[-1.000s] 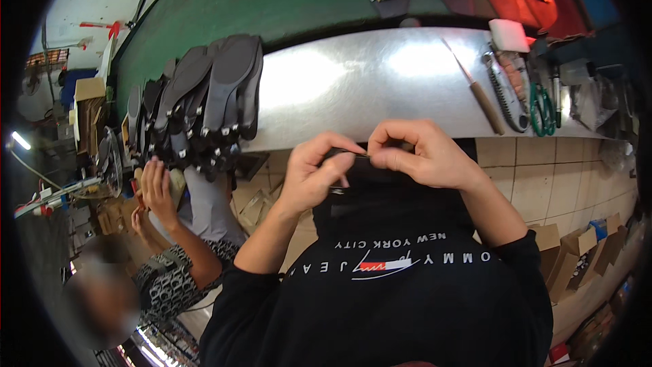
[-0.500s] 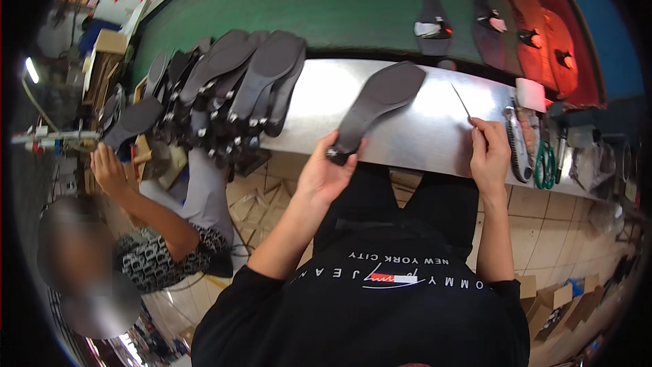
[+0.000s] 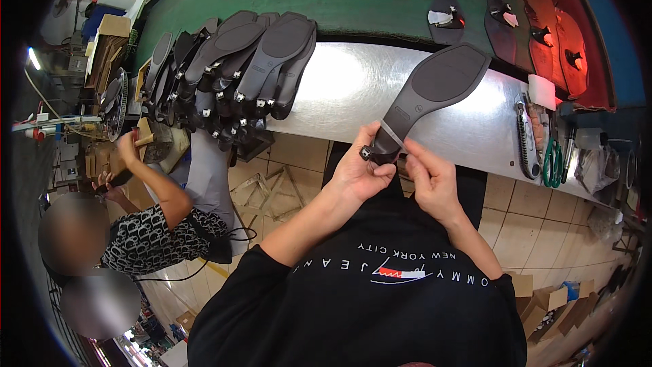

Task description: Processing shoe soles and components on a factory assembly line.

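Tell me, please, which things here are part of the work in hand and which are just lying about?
In hand: dark shoe sole, left hand, right hand.

Lying about: stacked soles, green-handled scissors, utility knife, shoe pieces on green surface.

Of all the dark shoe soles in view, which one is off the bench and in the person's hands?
The lone sole angled over the steel bench, gripped at its heel end by the left hand, right hand beside it. The other soles lie stacked at the bench's left.
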